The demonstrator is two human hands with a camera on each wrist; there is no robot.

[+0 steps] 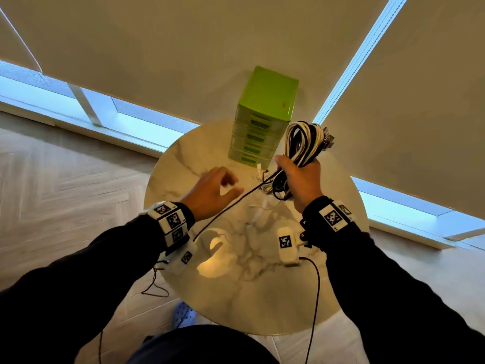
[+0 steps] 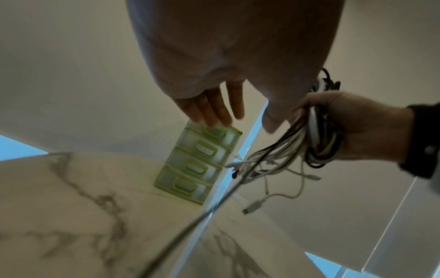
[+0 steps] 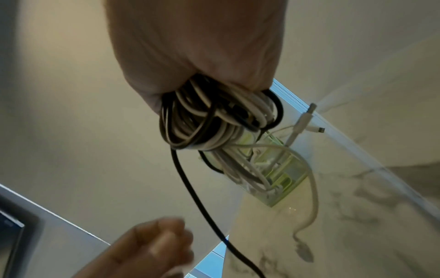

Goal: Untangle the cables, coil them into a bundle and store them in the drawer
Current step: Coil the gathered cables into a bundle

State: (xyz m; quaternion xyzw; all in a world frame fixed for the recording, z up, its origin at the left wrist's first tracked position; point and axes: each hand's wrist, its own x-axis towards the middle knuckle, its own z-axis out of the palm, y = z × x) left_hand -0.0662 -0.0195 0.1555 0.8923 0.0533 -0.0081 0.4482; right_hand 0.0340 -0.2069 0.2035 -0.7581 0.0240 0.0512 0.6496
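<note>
My right hand [image 1: 301, 179] grips a coiled bundle of black and white cables [image 1: 301, 143] above the table's far right, just right of the green drawer unit [image 1: 267, 101]. All the unit's drawers look closed. One black cable [image 1: 225, 208] runs loose from the bundle down to the left, passing under my left hand [image 1: 217, 187]. That hand hovers over the table with relaxed fingers [image 2: 214, 109] and holds nothing. Several white cable ends [image 2: 252, 206] dangle below the bundle [image 3: 214, 120], some reaching the table.
The round marble table [image 1: 249, 285] is small, with its edge close on every side. The drawer unit stands at its far edge against closed blinds. A blue slipper [image 1: 183, 315] lies on the wooden floor below. Thin dark cords hang from both wrist cameras.
</note>
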